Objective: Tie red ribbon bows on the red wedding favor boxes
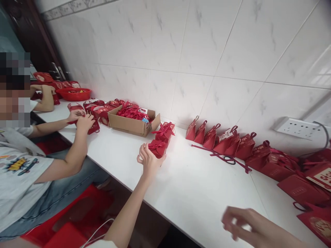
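Note:
My left hand (152, 162) is wrapped round a small red gift box (158, 148) with a ribbon bow on top, which rests on the white table. Directly behind it stands another red box with a bow (165, 132). Over the table's front right part is my right hand (249, 222), slightly blurred. Its fingers are loosely bent, with a gap between thumb and forefinger and nothing visible in them. To its right lies a red box with a round gold print (317, 220), cut off by the frame edge.
An open cardboard box (129, 126) holds red ribbon bows. Several peaked red boxes (209, 137) line the tiled wall, with dark red ribbon and black-handled scissors (229, 159) before them. At left, a co-worker's hands (84, 119) handle a red box. A red basin (73, 94) stands farther back.

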Demonstrator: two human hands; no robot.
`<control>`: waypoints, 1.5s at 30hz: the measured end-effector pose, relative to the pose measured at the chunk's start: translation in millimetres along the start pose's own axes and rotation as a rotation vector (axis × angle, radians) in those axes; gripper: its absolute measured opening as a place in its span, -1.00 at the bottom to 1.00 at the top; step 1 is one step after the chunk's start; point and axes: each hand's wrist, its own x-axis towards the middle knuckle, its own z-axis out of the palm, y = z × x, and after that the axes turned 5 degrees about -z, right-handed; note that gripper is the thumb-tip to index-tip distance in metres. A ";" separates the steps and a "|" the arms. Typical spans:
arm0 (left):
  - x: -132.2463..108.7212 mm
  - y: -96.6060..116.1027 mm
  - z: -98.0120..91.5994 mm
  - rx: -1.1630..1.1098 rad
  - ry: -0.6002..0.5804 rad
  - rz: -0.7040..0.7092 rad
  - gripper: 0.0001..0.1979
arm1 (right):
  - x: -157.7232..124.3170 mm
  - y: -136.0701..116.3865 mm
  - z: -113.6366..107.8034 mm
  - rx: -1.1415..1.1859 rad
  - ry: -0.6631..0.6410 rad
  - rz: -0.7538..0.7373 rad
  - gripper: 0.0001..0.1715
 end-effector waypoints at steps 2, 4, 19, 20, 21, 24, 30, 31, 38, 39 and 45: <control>2.7 -10.0 5.2 -0.025 -0.029 -0.061 -0.10 | 33.9 -26.5 6.7 0.047 -0.051 -0.113 -0.70; 2.8 -16.5 10.7 -0.091 -0.070 -0.101 -0.14 | 62.0 -45.5 16.6 0.123 -0.081 -0.214 -0.75; -10.8 15.1 62.0 -1.010 -1.140 -0.039 -0.26 | 142.5 7.3 -7.9 0.405 0.833 -0.227 -0.41; -9.7 20.5 68.5 -1.010 -1.185 -0.044 -0.34 | 145.3 9.5 -11.1 0.423 0.860 -0.223 -0.39; -8.8 25.9 75.0 -1.008 -1.223 -0.051 -0.42 | 147.8 11.8 -13.6 0.439 0.870 -0.225 -0.38; -7.9 41.6 92.8 -0.969 -1.256 -0.074 -0.60 | 153.9 18.6 -16.2 0.495 0.864 -0.241 -0.37; -19.9 62.4 113.6 -0.898 -1.074 -0.116 -0.67 | 156.5 33.6 -11.5 0.595 0.906 -0.215 -0.39; -22.3 63.4 113.7 -0.890 -1.021 -0.127 -0.66 | 156.6 35.7 -10.9 0.611 0.921 -0.206 -0.38; -22.0 62.3 89.3 -0.838 -0.876 0.008 -0.74 | 155.0 35.3 -8.4 0.650 0.885 -0.335 -0.44; -20.9 62.5 86.3 -0.830 -0.897 0.040 -0.77 | 153.8 34.0 -8.0 0.635 0.884 -0.341 -0.48; -19.0 63.8 85.4 -0.853 -1.022 0.144 -0.90 | 148.5 32.6 -3.1 0.636 0.949 -0.275 -0.52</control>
